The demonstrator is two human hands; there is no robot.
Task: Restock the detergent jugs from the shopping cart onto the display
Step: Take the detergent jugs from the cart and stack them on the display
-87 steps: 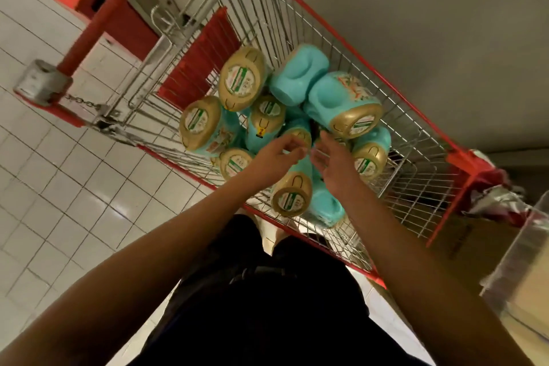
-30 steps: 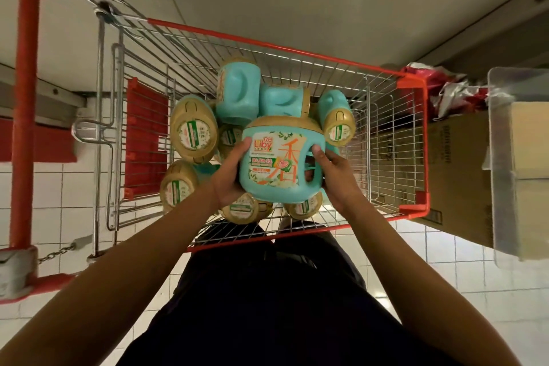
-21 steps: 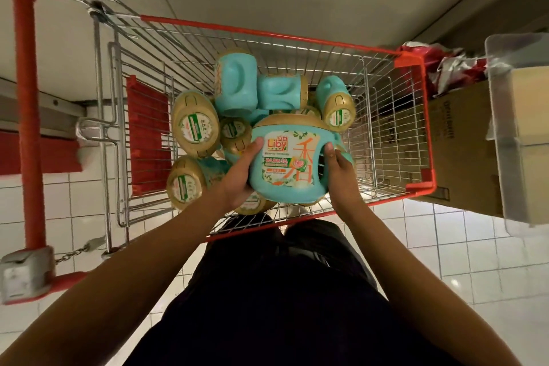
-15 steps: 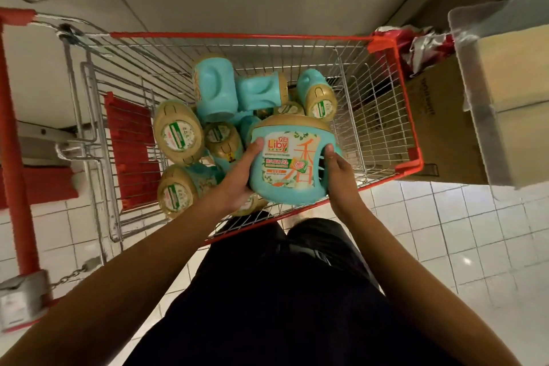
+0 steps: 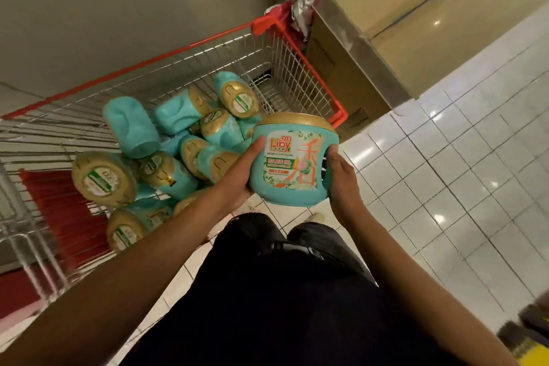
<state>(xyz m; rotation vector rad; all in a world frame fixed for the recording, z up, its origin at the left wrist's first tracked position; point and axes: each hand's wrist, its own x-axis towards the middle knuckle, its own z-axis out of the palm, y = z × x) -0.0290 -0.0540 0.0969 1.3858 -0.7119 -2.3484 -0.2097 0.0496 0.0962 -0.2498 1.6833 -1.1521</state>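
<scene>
Teal detergent jug (image 5: 292, 162) held upright just off the shopping cart (image 5: 208, 40) corner; left hand (image 5: 237, 180) grips its side, fingers hidden behind; right hand (image 5: 341, 184) curls round the handle; cart's left end cut off.

The person wears dark clothes. A loose black top (image 5: 267, 321) fills the lower middle of the view, and past it are black trousers (image 5: 246, 226) with creased legs. A dark waistband (image 5: 297, 246) with a faint sheen crosses between them, too dim to make out in detail. The left forearm (image 5: 133, 270) and right forearm (image 5: 416, 276) are bare, as are the left hand (image 5: 237, 184) and right hand (image 5: 341, 184). A pale shoe tip (image 5: 316, 217) shows beyond the trousers.
</scene>
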